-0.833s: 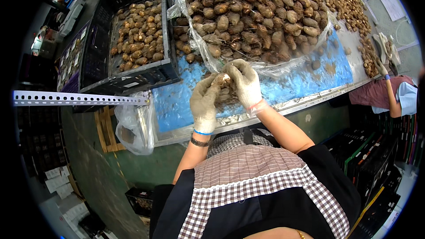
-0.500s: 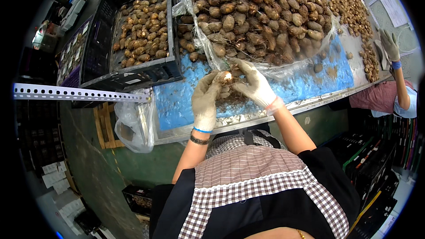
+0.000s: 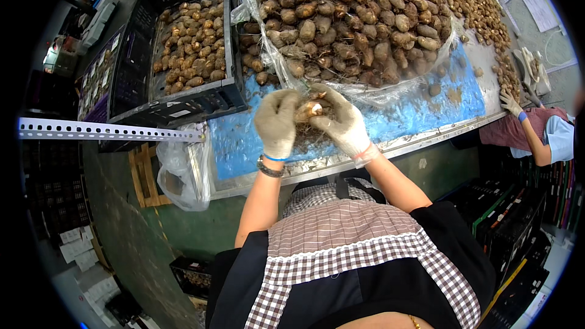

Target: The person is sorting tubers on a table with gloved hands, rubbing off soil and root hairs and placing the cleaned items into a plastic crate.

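In front of me, both gloved hands come together over the blue-covered table (image 3: 402, 120). My left hand (image 3: 274, 125) is closed around the side of a small brown taro root (image 3: 309, 110), which shows a pale cut end. My right hand (image 3: 344, 123) pinches at the same root, its fingers by a loose brown fibrous bit at the top. Just beyond lies a big heap of hairy taro roots (image 3: 359, 24) on clear plastic sheeting (image 3: 390, 96). Dark scraps of fibre and dirt (image 3: 314, 140) lie beneath my hands.
A black crate (image 3: 177, 108) of cleaner taro roots (image 3: 194, 45) stands at left. A perforated white metal bar (image 3: 113, 129) juts in below it. Small roots (image 3: 478, 9) spread along the right, where a co-worker's gloved hand (image 3: 510, 103) rests. Stacked crates (image 3: 499, 213) stand at lower right.
My left hand has shifted slightly left and up, and the root has turned in my fingers. The co-worker's hand has come down onto the small roots at right.
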Tool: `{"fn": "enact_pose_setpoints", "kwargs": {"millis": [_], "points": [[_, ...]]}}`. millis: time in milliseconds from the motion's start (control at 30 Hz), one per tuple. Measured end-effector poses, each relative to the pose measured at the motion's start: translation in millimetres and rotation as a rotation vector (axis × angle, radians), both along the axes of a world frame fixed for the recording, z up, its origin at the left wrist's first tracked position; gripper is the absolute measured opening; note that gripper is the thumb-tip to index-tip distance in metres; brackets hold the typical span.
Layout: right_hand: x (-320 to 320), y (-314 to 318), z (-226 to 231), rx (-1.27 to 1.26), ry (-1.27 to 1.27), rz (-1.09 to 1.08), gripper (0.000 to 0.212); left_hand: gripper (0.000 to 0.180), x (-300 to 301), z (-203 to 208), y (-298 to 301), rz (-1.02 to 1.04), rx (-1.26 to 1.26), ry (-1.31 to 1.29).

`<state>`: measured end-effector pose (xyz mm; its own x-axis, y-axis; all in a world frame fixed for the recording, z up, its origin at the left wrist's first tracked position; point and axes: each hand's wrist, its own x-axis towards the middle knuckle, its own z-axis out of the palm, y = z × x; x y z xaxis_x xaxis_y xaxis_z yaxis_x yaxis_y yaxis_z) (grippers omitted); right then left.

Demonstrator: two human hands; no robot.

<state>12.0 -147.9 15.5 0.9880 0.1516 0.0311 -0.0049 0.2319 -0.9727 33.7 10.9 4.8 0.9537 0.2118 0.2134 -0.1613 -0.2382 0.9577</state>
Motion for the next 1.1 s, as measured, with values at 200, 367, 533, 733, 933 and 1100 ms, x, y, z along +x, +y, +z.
{"fn": "enact_pose_setpoints", "kwargs": {"millis": [200,367,533,733,933,1100], "points": [[5.3,-17.3,-4.6,0.003,0.062,-0.066,0.050,0.023,-2.1,4.9,16.1,0.008,-0.103,0.264],[1.2,-19.2,-1.8,-0.111,-0.014,-0.084,0.047,0.024,-9.5,2.2,-20.5,-0.164,0.017,-0.076],[-0.1,-22.2,-2.3,-0.327,-0.218,-0.150,0.049,0.011,3.6,7.7,-18.8,-0.045,0.127,-0.048],[4.7,-31.7,-6.5,-0.188,-0.121,-0.170,0.049,0.022,8.5,14.8,-12.7,-0.082,-0.185,0.126],[5.5,-32.7,-3.3,-0.370,-0.185,-0.091,0.045,0.022,-5.3,8.9,-26.4,-0.245,-0.131,0.064],[7.8,-27.0,-10.2,-0.057,-0.131,-0.140,0.048,0.016,12.1,-10.0,-5.3,-0.031,-0.067,0.135]]}}
